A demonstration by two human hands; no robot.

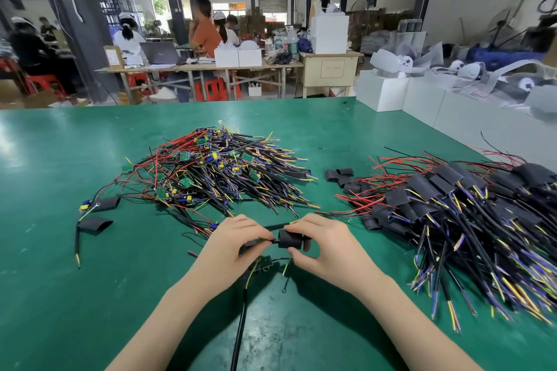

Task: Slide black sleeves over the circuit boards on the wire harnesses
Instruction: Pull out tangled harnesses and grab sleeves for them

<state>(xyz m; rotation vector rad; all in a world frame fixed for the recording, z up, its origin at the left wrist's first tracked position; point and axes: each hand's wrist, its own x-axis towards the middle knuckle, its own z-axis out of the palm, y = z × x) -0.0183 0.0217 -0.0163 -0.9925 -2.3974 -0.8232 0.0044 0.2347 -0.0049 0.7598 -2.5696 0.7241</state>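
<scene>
We pinch the black sleeve (290, 238) in our right hand (324, 245) and the harness cable (261, 242) in our left hand (232, 245) above the surface (60, 159); the dangling circuit board (262, 263) may snag at the sleeve mouth.

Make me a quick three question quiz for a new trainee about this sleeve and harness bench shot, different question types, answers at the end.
1. True or false: the right hand pinches a black sleeve that is already on the cable.
2. Multiple choice: where is the pile of sleeved harnesses? A) left of the hands B) right of the hands C) on the white boxes
3. Fill in: the bare circuit board of the harness in hand hangs just below the ____ hand.

Key: 1 true. 2 B; the unsleeved pile lies further back and left on the green table. 3 left, the left hand gripping the cable.
</scene>
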